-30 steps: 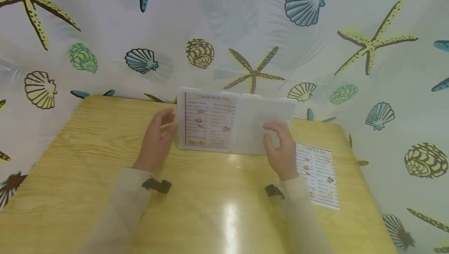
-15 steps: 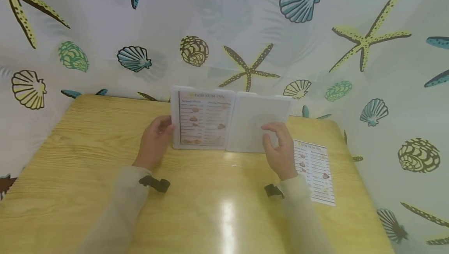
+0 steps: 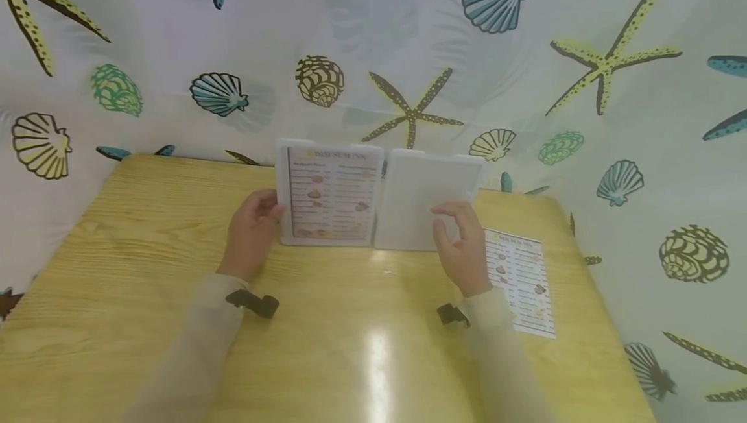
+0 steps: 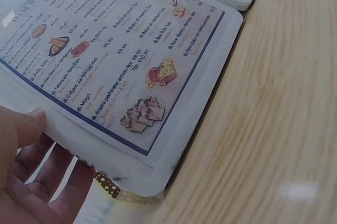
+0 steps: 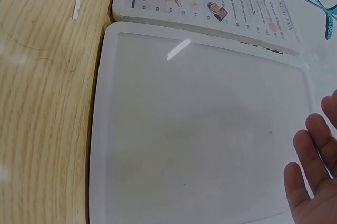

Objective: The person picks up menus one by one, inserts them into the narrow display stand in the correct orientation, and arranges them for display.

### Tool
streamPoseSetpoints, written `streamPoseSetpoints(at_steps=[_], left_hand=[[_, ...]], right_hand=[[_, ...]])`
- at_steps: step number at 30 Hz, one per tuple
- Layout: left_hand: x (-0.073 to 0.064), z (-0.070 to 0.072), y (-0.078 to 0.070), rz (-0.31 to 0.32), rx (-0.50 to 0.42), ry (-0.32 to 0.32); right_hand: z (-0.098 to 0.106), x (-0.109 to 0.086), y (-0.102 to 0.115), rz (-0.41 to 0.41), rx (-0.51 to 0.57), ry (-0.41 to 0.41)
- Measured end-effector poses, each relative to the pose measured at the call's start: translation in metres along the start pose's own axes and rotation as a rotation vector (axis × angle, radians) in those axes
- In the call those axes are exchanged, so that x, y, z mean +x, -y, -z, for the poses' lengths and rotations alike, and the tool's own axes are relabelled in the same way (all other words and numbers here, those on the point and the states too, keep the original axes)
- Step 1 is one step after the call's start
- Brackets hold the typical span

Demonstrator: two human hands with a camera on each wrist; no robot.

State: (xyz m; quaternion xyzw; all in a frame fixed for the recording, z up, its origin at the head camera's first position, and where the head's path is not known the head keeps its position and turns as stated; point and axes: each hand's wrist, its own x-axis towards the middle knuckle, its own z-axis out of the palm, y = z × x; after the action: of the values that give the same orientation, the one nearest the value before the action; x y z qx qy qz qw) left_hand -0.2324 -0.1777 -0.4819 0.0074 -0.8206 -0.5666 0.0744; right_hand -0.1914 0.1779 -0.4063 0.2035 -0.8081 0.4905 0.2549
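Note:
A white-framed menu holder (image 3: 331,194) stands upright near the back of the table, its sheet headed "Dim Sum Inn". At its left edge my left hand (image 3: 249,231) grips it, the thumb (image 4: 23,126) along the front border and the fingers (image 4: 71,190) behind. Beside it on the right stands a blank white panel (image 3: 408,199) of similar size, with a narrow gap between the two. My right hand (image 3: 462,248) hovers at the blank panel's right side, fingers loosely bent and holding nothing. In the right wrist view its fingers (image 5: 308,153) overlap that panel's edge.
A loose printed menu sheet (image 3: 528,287) lies on the wooden table (image 3: 315,351), partly covered by the right wrist. A tiny white scrap (image 5: 76,7) lies before the panels. Close behind hangs a cloth (image 3: 274,27) with shells and starfish.
My left hand has closed onto the menu holder's left edge. The holder has shifted slightly left, and the gap to the blank panel has widened. My right hand keeps its pose.

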Motion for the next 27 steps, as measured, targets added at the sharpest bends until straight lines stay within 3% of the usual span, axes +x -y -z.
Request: streamPoseSetpoints(at_steps=[15,27], left_hand=[[0.003,0.019,0.003,0.018,-0.004,-0.053],[0.003,0.026,0.006,0.004,0.005,-0.048]], right_hand=[[-0.004,-0.001,0.001,0.011,-0.026,0.025],[-0.009,-0.003,0.0,-0.019,-0.027,0.064]])
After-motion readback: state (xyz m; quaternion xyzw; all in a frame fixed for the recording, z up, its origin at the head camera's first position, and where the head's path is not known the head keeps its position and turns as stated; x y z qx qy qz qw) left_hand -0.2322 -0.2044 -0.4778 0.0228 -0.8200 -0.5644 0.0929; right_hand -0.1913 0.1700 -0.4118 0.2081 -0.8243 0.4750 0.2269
